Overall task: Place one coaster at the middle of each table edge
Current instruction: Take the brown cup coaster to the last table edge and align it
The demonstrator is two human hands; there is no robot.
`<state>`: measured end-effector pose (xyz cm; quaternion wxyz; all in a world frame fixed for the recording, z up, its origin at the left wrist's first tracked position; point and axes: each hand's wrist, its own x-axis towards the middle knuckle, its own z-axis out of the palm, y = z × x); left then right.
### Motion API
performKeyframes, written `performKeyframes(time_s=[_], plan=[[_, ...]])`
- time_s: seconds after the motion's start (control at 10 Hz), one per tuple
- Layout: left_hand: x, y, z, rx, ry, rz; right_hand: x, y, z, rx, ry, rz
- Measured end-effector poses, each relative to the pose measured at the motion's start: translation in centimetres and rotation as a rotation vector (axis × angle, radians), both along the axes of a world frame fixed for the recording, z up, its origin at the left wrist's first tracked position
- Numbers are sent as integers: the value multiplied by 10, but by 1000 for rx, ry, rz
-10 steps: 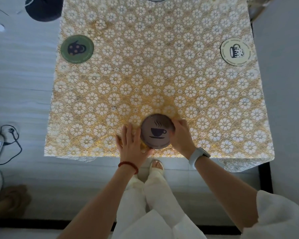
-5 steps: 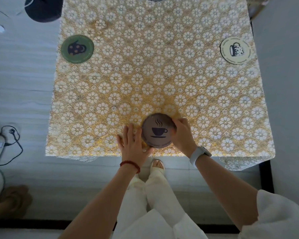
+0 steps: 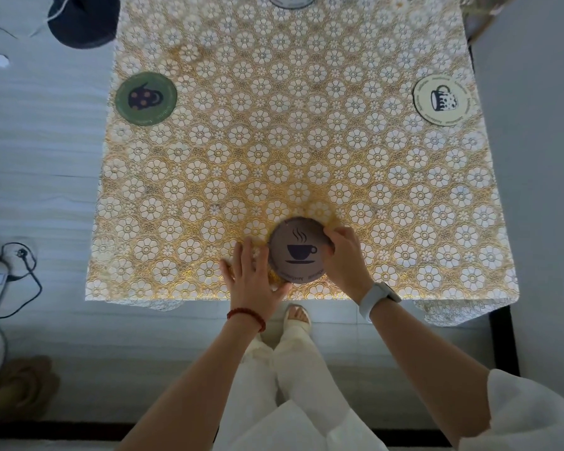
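A brown coaster (image 3: pixel 298 250) with a steaming-cup print lies near the middle of the table's near edge. My right hand (image 3: pixel 345 258) grips its right rim with curled fingers. My left hand (image 3: pixel 253 278) rests flat on the cloth with fingers spread, its thumb against the coaster's lower left rim. A green coaster (image 3: pixel 146 99) sits by the left edge. By the right edge lies a white coaster (image 3: pixel 443 99) with a mug print. Another white coaster (image 3: pixel 291 0) is partly cut off at the far edge.
The table (image 3: pixel 306 151) wears a gold-and-white flower cloth. A dark round object (image 3: pixel 83 19) lies on the floor at far left. A white appliance with a black cable (image 3: pixel 20 275) stands left of the table. My legs and a sandalled foot (image 3: pixel 295 315) are under the near edge.
Both hands and the brown coaster stay almost where they were. The view has tilted slightly, bringing more of the far coaster into sight.
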<state>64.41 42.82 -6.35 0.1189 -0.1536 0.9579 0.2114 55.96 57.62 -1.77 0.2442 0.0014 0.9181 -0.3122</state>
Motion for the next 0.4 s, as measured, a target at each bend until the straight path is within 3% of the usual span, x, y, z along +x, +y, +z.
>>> performKeyframes(time_s=[0.4], plan=[[-2, -6, 10, -11, -79, -34, -2, 5, 11, -33, -4, -31]])
